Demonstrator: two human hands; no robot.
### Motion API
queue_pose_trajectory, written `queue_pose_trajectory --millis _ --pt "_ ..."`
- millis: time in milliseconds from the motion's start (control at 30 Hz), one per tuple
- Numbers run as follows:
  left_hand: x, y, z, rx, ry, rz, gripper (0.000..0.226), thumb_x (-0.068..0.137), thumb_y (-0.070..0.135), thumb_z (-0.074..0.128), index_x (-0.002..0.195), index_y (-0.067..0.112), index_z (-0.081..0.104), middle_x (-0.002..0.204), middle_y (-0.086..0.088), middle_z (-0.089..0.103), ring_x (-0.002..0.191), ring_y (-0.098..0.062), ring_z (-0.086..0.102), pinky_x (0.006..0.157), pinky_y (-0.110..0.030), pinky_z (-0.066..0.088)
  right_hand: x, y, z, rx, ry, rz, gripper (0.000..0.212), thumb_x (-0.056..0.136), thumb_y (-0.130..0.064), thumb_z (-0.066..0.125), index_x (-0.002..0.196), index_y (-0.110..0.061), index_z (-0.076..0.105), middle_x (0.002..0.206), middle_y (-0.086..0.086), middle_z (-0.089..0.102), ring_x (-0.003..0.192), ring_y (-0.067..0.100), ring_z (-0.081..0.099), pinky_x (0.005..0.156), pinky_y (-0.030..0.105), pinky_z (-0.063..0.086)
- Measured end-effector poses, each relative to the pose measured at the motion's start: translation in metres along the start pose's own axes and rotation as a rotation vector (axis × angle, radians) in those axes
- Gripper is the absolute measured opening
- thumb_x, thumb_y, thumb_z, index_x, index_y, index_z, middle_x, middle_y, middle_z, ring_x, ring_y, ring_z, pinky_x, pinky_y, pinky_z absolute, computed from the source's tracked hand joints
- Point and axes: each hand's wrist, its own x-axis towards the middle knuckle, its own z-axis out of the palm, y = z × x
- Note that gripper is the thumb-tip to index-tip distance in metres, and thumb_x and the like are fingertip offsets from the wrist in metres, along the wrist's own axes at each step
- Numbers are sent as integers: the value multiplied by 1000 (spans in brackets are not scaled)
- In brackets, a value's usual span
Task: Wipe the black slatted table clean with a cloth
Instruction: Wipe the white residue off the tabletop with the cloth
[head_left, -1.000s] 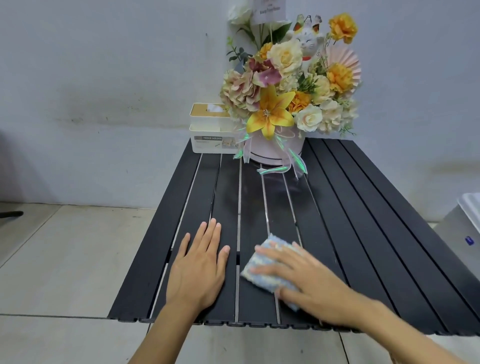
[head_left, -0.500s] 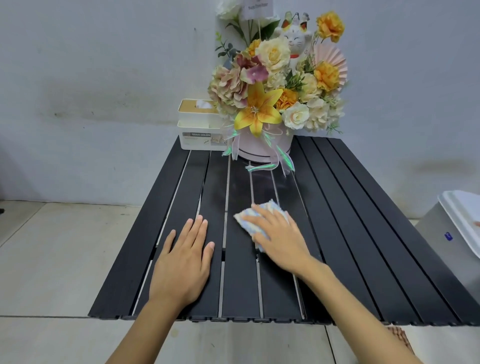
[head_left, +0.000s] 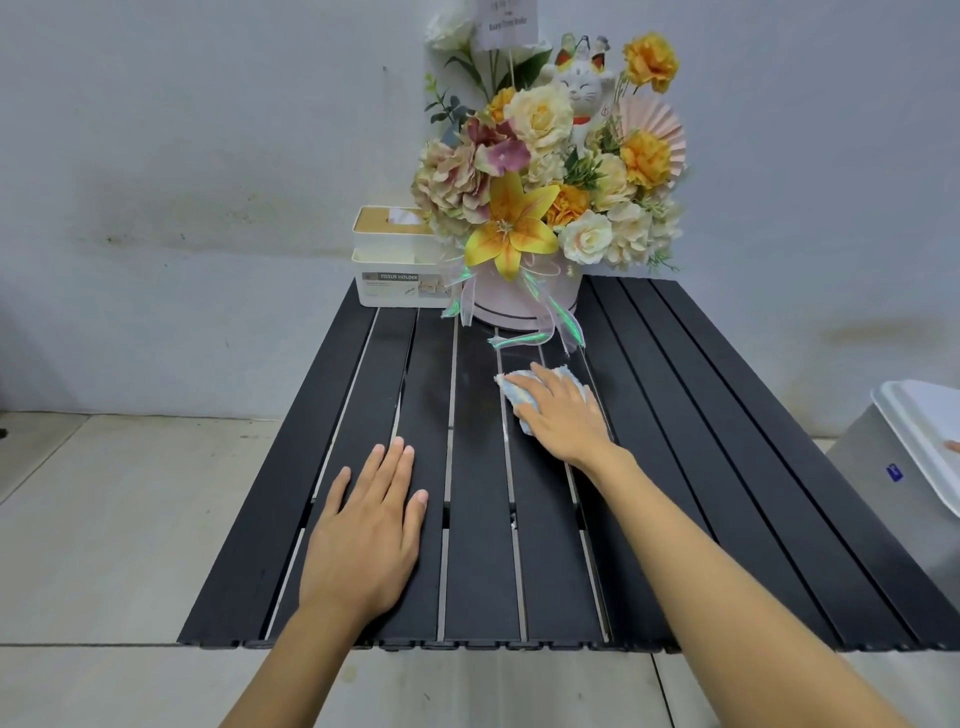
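my right arm reaches out long across the black slatted worktop (head_left: 727, 467). my right hand (head_left: 563, 415) lies palm down, fingers stretched flat and close together, pressing the pale blue-and-white cloth (head_left: 511, 393) onto the slats; nothing curls round it, and the cloth's edges show past my fingertips and on the thumb side. my left hand (head_left: 363, 540) sits nearer to me, left of the right one, also flat on the slats and holding nothing. just beyond my right fingertips trails the ribbon of the flower arrangement (head_left: 545, 182); far beyond the left hand stands the tissue holder (head_left: 389, 270). since half a second ago my right hand has pushed the cloth farther from me, toward the flowers; a second ago it was down by the near edge, beside the left hand. the left hand has kept its flat place.
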Motion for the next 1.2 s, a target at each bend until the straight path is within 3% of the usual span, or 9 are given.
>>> queue_pose_trajectory --millis 167,300,467,567,733,867,1033,1133,1200 --pt "0 0 0 2 14 15 78 78 56 -19 145 23 2 152 14 0 137 -1 -9 114 -29 -4 -22 -11 7 -4 30 -35 45 99 -32 27 142 -45 25 156 -12 13 144 14 3 116 47 -3" --pt "0 -1 2 -3 27 18 75 80 53 -16 146 23 4 152 15 0 137 0 -9 113 -27 -5 -107 -27 14 -53 -18 -345 47 96 -37 24 140 -52 22 153 -24 13 137 -8 -12 112 29 -20" --pt "1 -4 2 67 -16 10 67 98 44 1 136 10 44 142 1 44 131 -14 39 105 -32 17 -157 -32 7 46 -174 -410 49 88 -51 12 135 -60 19 149 -36 -1 137 -10 -17 111 24 -20" --pt "1 -2 -2 60 -48 7 64 99 40 6 131 9 52 136 0 51 126 -16 47 102 -33 22 -120 -32 8 31 -129 -371 52 87 -52 10 138 -56 19 153 -29 3 141 -3 -9 114 29 -13" --pt "1 -3 0 73 -76 -8 68 97 44 0 135 11 46 141 2 45 131 -14 40 105 -31 18 -25 -38 18 -23 0 -169 44 99 -36 29 142 -43 27 156 -11 14 144 13 7 116 45 1" --pt "2 -4 -3 -18 -41 31 101 64 66 -37 146 20 -2 149 15 -9 134 2 -14 111 -24 -11 -16 -56 25 14 -7 -53 45 99 -30 29 143 -39 27 157 -8 12 144 18 4 115 50 -3" --pt "-14 -30 -34 -297 -177 -21 56 99 46 21 148 22 10 154 14 5 135 6 -5 110 -16 -6 -93 -87 31 4 -46 -235 46 99 -30 27 142 -46 22 157 -12 8 145 16 0 114 46 -11" --pt "-36 -59 -37 -146 -152 -1 89 71 78 -14 144 28 -3 147 23 -10 138 2 -14 109 -16 -12 -146 -100 35 -12 -109 -435 49 94 -37 17 140 -53 17 155 -21 4 143 3 -8 110 38 -21" --pt "-43 -66 -31 -28 -94 -11 94 63 73 -33 142 28 -7 147 22 -11 138 -1 -16 111 -24 -9 -153 -98 31 42 -184 -486 45 96 -36 23 138 -53 21 153 -26 4 139 -4 -11 110 34 -23"
